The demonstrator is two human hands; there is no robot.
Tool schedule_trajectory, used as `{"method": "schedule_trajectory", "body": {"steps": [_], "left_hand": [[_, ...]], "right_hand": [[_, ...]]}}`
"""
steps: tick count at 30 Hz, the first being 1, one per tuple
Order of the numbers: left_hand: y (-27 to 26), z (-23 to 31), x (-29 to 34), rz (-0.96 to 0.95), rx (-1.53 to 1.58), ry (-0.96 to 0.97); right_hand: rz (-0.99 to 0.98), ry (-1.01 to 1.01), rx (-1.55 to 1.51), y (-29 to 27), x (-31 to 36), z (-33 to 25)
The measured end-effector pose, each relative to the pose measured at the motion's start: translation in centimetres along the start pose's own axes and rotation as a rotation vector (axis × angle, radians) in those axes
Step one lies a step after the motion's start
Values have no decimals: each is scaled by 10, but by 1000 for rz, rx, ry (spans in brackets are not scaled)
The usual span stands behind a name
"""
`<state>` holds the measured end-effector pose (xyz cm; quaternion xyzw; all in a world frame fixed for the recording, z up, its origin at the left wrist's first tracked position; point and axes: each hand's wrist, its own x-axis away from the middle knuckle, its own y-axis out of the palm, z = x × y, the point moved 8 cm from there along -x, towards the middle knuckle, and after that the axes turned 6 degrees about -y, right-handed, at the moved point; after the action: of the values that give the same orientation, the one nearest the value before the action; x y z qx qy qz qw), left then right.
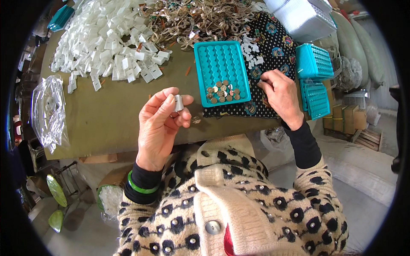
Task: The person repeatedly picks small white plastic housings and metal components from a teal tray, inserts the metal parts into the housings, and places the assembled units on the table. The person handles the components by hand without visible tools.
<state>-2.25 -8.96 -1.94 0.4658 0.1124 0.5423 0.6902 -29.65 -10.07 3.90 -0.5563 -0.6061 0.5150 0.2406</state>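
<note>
One spotted knitted sweater (256, 196) is filling the nearest part of the view, its lower end running out at the bottom. Beyond it, the near edge of the table (98, 132) is curving across, partly disappearing behind the left forearm. The left hand (160, 121) is holding a small white piece (178, 103) between thumb and fingers, left of a teal tray (218, 64); the fingertips are covering some of the piece. The right hand (279, 96) is reaching over a dotted black cloth (273, 53), thumb and index finger bending close together; whether anything is sitting between them, I cannot tell. Round metal discs (221, 94) are lying in the tray's near end. Bare table is stretching between the left hand and a clear plastic bag (49, 111), leaving sideways room; the right hand is having less, with stacked teal trays (314, 62) standing near it on the right. Farther off, white bits (253, 50) are lying beside the tray. A heap of white parts (106, 42) and a brownish tangle (192, 21) are crowding the far side, both running out at the top; single pieces in the tangle are blurring together. A white stack (301, 17) is standing at far right, its top being cut off.
</note>
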Motion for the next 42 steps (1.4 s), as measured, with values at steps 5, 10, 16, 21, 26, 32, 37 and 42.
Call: {"method": "schedule_trajectory", "body": {"steps": [5, 10, 16, 21, 26, 32, 37, 42], "left_hand": [[-2, 0, -5, 18, -13, 24], [-4, -3, -8, 31, -20, 9], [-4, -3, -9, 35, -47, 3], [-3, -3, -9, 54, -63, 0], [-2, -5, -9, 27, -14, -34], [2, -5, -9, -40, 31, -39], [3, -5, -7, -29, -12, -60], [5, -1, -5, 23, 11, -61]], "right_hand": [[-10, -134, 87, -6, 4, -12], [44, -56, 5, -21, -14, -3], [195, -205, 149, -29, -78, 6], [198, -226, 455, -4, -122, 20], [57, -135, 582, 10, -137, 39], [-5, -21, 475, -5, -137, 50], [155, 11, 292, -36, -141, 43], [97, 337, -959, -26, -127, 24]]}}
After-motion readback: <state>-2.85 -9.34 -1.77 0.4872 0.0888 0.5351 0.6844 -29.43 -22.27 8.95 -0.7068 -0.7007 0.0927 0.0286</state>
